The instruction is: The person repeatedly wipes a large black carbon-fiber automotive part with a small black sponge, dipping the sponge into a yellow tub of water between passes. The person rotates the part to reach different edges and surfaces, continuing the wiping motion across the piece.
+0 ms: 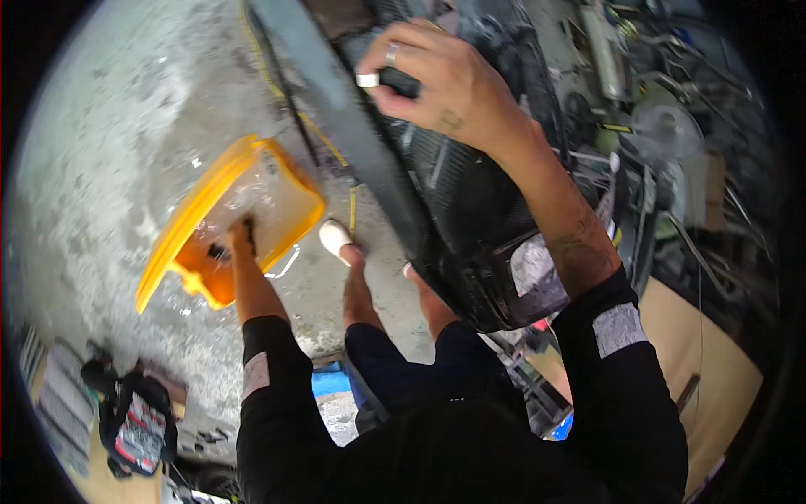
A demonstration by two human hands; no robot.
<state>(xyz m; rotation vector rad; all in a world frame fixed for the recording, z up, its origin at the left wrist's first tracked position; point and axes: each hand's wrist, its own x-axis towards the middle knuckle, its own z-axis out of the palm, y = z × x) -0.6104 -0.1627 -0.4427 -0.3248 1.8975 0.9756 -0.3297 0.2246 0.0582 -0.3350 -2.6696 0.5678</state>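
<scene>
At the upper middle, my right hand (437,88) is closed, a small white piece (367,81) pinched between its thumb and fingertips. Something dark shows in the gap behind that piece. The hand is over a long, dark body with ribbed black surfaces (457,181) and a grey side rail (323,80). To the left, my left hand (242,238) reaches into a tilted yellow plastic shell (189,214), pale on its inner side. Shade and blur hide these fingers, so their grip on the shell does not show. A dark spot lies beside them.
My white shoe (336,239) is on the grey concrete floor (101,160), beside a yellow line (323,139). Cluttered metal parts and a round translucent disc (667,130) stand at right. A tan board (705,344) leans below them. Black-and-red items (138,428) lie lower left.
</scene>
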